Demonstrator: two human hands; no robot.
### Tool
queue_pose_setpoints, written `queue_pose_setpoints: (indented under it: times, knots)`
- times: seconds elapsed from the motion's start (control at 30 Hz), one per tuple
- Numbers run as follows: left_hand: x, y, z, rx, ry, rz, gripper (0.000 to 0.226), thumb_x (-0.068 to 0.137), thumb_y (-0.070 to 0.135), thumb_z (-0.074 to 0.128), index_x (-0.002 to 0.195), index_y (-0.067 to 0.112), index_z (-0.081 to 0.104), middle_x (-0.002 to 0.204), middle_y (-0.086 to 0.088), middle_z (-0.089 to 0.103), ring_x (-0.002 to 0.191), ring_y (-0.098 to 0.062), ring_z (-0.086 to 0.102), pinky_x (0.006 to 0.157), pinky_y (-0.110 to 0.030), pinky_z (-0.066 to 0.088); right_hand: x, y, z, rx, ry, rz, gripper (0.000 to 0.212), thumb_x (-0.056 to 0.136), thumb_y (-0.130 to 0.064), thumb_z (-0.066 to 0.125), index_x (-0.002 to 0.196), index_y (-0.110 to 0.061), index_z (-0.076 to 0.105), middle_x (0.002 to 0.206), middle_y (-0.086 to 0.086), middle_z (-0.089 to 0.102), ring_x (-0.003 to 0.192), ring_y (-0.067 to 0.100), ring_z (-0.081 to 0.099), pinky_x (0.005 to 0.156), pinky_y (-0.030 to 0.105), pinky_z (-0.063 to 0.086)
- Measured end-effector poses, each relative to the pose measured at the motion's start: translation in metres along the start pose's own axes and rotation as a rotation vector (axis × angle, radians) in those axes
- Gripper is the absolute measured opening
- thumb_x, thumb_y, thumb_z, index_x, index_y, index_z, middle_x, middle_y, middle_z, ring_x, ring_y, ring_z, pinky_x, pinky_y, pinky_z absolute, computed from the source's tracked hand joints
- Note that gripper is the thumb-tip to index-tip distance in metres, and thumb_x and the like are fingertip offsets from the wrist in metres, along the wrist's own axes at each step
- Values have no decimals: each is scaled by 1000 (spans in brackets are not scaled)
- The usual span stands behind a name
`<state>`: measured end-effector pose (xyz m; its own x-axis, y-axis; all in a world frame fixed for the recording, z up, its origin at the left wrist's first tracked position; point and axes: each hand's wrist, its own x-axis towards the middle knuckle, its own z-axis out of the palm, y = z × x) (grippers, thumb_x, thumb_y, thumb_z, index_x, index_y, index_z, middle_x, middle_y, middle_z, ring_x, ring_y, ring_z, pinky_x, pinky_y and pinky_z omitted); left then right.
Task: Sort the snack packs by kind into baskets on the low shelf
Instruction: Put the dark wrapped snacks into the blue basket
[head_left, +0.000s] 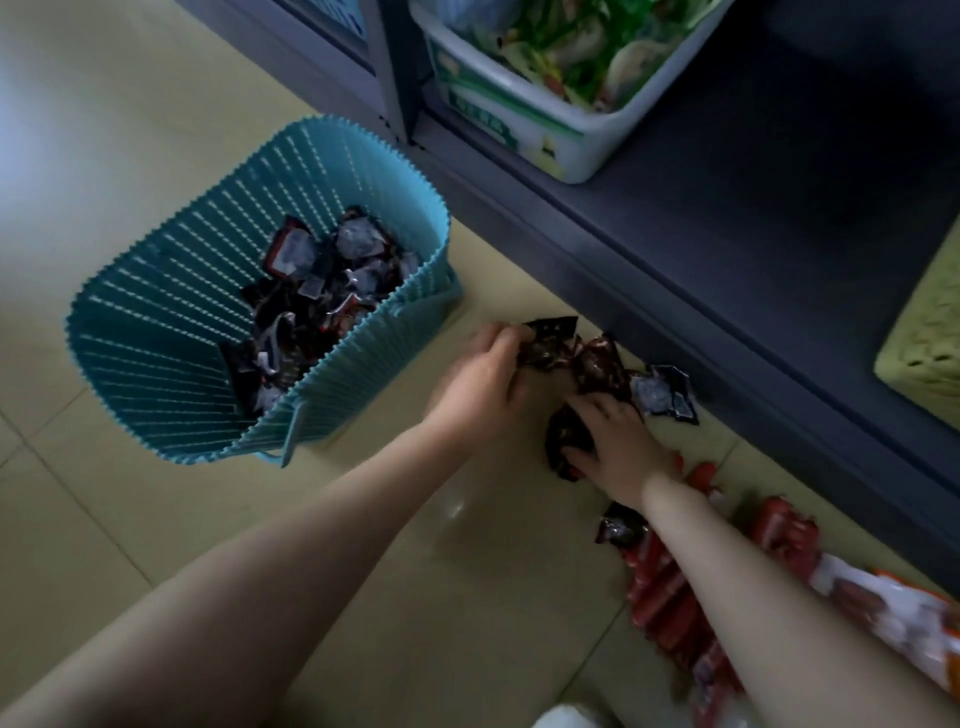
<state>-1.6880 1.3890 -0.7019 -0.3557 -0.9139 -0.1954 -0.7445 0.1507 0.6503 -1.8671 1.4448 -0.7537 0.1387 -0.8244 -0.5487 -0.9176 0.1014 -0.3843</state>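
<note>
My left hand (485, 379) and right hand (615, 441), each clamped on dark snack packs (597, 364), over pale floor tiles (156, 130) beside the low shelf (727, 234).

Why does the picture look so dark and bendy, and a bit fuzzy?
In the head view, the light is dim, so the shelf looks nearly black; a pale glare spot shines on the floor; the wide lens curves the shelf edge and stretches the arms; the red packs near the bottom corner are blurry, while the blue basket looks sharper.

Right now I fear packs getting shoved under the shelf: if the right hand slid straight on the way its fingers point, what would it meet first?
Probably the dark brown snack pack just beyond the right hand; depth is unclear.
</note>
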Motion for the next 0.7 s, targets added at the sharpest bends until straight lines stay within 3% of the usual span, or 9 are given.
queue_pose_setpoints:
  times: [0.1,0.2,0.27,0.33,0.4,0.47,0.53,0.63,0.7]
  knots:
    - [25,-11,28,234,-119,4,70,85,12,51,147,20,20,153,-9,19,139,-28,20,111,-34,20,-7,0,3,-28,52,8,60,91,-37,54,144,-27,26,151,-1,22,136,24,22,106,36,34]
    - [42,-19,45,456,-178,120,68,93,22,44,149,27,7,158,-5,3,144,-26,3,116,-38,5,-7,-3,7,-72,54,31,64,86,-35,61,139,-20,27,151,2,23,136,25,25,103,37,38]
    - [50,-19,51,548,-218,159,64,96,25,40,149,26,4,158,-5,0,144,-25,1,115,-36,-1,-8,-5,9,-62,59,84,65,83,-34,66,134,-17,29,143,8,38,131,26,35,100,37,39]
    - [54,-22,55,554,-213,145,62,96,25,41,149,24,9,157,-6,5,144,-25,8,115,-35,3,-12,-5,7,-120,144,105,62,80,-37,67,128,-16,34,132,7,50,124,27,43,98,36,36]
    - [51,-28,57,559,-151,138,51,96,25,41,144,20,26,150,-10,24,137,-27,24,111,-37,14,-17,-7,1,-90,284,93,57,78,-36,70,121,-14,41,121,8,57,113,28,52,90,35,39]
    - [40,-34,59,610,-127,122,42,97,24,36,138,15,33,140,-11,36,128,-30,33,105,-39,23,-21,-12,-12,154,381,101,52,75,-31,74,113,-11,44,108,7,60,99,29,59,76,33,44]
    - [28,-42,60,571,-141,50,40,97,21,35,137,13,33,138,-12,37,124,-32,36,99,-39,30,-22,-23,-26,393,422,67,49,74,-26,76,108,-12,44,100,0,58,93,23,57,74,32,46]
    - [10,-50,43,255,-159,-30,38,92,21,51,128,10,44,127,-13,48,114,-32,47,87,-33,38,-18,-55,-50,603,481,-48,44,74,-21,76,101,-20,41,91,-12,53,84,12,56,69,19,45]
    - [-6,-44,14,52,-56,-45,36,85,22,64,117,8,54,111,-11,57,100,-29,56,76,-28,38,-12,-83,-64,639,560,-128,43,75,-22,76,101,-22,42,93,-8,56,83,9,58,67,14,46]
